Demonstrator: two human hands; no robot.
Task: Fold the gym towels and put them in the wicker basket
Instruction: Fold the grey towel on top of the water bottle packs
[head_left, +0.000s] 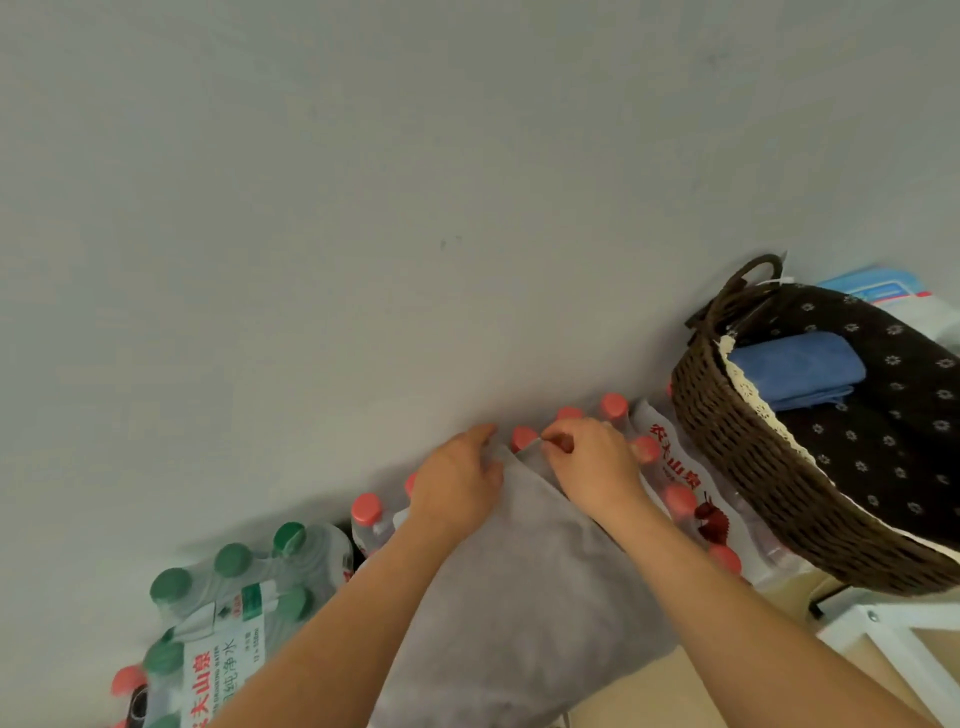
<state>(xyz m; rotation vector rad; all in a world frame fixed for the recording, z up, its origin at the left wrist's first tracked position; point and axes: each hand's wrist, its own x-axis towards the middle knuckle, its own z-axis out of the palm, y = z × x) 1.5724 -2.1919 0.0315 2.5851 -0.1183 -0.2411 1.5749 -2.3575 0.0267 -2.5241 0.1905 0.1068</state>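
While my left hand (457, 480) rests with straight fingers on the grey towel (519, 597), my right hand (592, 462) pinches its far corner; a blue towel (795, 374) lies in the wicker basket (753, 467).

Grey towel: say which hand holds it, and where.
The right hand pinches the grey towel at its far corner; the left hand lies on the far edge, grip unclear.

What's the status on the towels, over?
Left hand rests on grey towel, right hand pinches its far corner. Blue towel already folded in basket. Water bottles underneath; nothing blocking basket.
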